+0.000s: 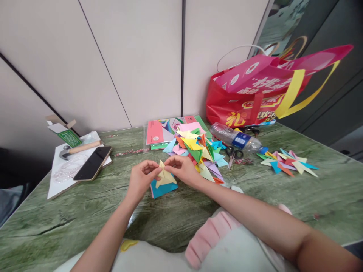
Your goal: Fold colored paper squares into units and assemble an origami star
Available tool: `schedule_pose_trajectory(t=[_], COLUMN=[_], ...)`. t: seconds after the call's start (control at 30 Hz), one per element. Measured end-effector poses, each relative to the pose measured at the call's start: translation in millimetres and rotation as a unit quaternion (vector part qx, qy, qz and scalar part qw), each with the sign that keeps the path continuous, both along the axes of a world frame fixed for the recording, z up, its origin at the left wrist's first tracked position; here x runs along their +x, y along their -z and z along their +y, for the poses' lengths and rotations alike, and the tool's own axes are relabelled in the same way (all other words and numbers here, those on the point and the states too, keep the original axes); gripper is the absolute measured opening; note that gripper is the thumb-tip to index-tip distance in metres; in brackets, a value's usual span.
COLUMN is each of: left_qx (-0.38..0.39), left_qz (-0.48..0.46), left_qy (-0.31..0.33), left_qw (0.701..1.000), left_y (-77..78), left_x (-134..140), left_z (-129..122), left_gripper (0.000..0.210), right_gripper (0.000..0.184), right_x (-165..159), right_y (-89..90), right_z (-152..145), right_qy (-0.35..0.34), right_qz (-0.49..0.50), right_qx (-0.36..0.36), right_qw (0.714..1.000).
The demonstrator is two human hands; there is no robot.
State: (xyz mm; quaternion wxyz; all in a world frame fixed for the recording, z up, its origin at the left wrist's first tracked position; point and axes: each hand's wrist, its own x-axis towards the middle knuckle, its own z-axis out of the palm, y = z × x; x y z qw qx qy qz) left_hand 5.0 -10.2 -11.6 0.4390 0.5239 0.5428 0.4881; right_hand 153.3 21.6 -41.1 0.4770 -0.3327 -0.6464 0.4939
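Note:
A pale yellow folded paper (163, 178) with a pointed tip is pinched between my two hands. My left hand (142, 176) grips its left edge with thumb and fingers. On the other side, my right hand (183, 170) closes on the edge near the tip. Beneath it lies a blue sheet of origami paper (164, 190), with a pink edge showing under its left side. Just beyond my right hand rises a heap of folded paper pieces (195, 147) in many colours.
Scissors (234, 154) and a plastic bottle (238, 139) lie right of the heap, near paper stars (287, 162). Behind stand a red bag (249, 94) and paper packs (160, 132). At left are a phone (93, 163), a hammer (81, 148) and a green-white box (66, 134).

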Motion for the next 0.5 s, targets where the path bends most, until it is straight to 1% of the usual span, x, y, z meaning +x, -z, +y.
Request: schedule_pose_trajectory(t=[0.1,0.2,0.37,0.5], left_qx=[-0.013,-0.012,0.018,0.029], left_qz=[0.003,0.030,0.085,0.079], left_qy=[0.002,0.004,0.010,0.025], left_qw=[1.000,0.999,0.996,0.996], left_y=[0.3,0.1,-3.1,-6.9], left_x=[0.0,-0.4,1.1,3.7], left_z=[-0.2,-0.4,-1.7,-3.5], left_gripper=[0.023,0.021,0.018,0.018], right_gripper=[0.020,0.027,0.021,0.021], right_x=[0.3,0.2,-0.8,-0.6], right_y=[-0.1,-0.8,-2.4,-1.7], right_z=[0.0,-1.1,-1.6,-0.4], right_qy=[-0.011,-0.035,-0.046,-0.038], right_qz=[0.020,0.036,0.050,0.052], right_qx=[-0.017,-0.028,-0.048,-0.045], right_qw=[1.000,0.998,0.997,0.997])
